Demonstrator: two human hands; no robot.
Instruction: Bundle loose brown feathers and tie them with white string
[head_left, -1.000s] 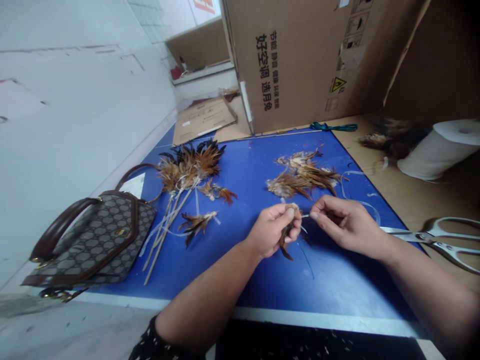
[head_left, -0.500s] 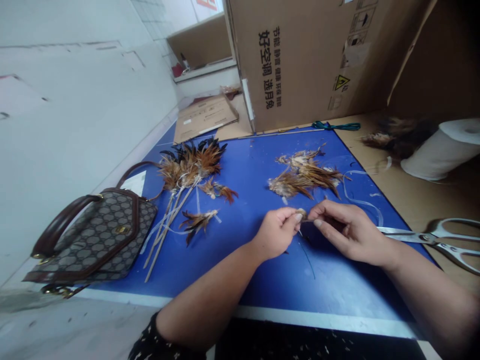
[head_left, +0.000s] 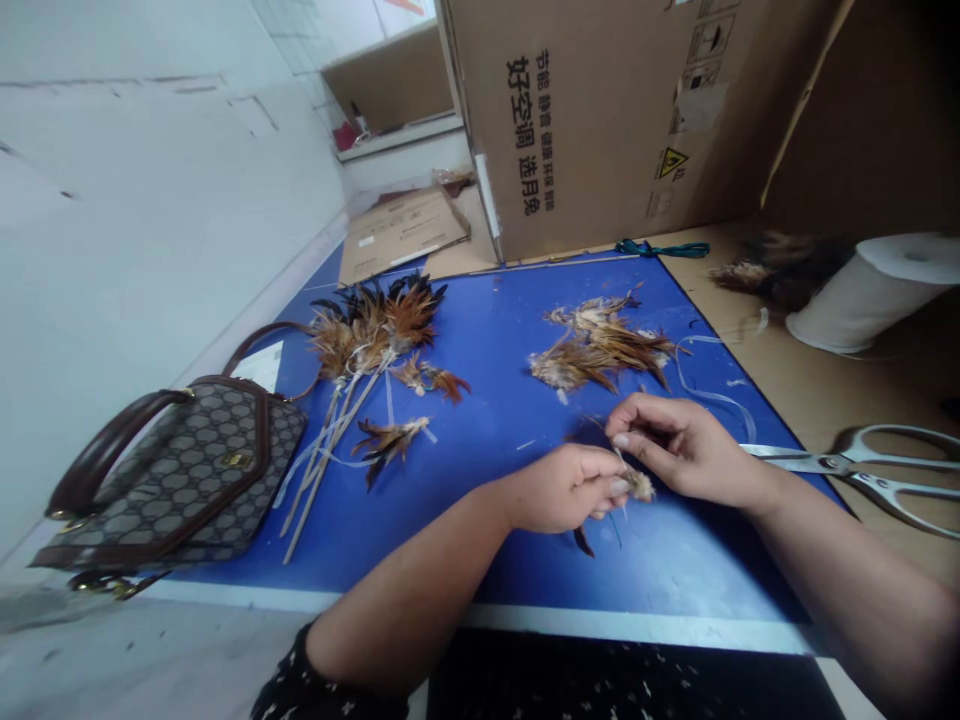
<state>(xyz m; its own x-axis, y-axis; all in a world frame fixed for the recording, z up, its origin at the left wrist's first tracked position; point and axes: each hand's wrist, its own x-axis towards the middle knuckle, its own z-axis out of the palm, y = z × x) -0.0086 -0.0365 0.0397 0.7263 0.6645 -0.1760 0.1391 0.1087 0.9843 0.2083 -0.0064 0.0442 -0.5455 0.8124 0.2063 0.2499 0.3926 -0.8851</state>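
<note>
A small bunch of brown feathers [head_left: 640,487] is pinched in my left hand [head_left: 566,488], its pale fluffy end sticking out past the fingertips toward the right. A dark feather tip [head_left: 583,541] shows below that hand, beside a thin green strand [head_left: 617,530]. Just above the bunch, my right hand [head_left: 679,445] is closed in a pinch near the left fingertips; what lies in it is too fine to name. Farther back, a loose pile of brown feathers [head_left: 600,350] lies on the blue mat [head_left: 495,400].
Left of my hands lie feather-topped sticks [head_left: 322,465], a small feather bunch [head_left: 390,440] and a patterned handbag [head_left: 202,460]. Scissors [head_left: 832,462] rest by my right forearm. A white roll [head_left: 874,290], green cord [head_left: 664,249] and a large cardboard box [head_left: 600,130] stand behind.
My left hand has turned and moved slightly right and down, so the bunch's pale end now points right. My right hand has shifted a little left and now sits above the bunch.
</note>
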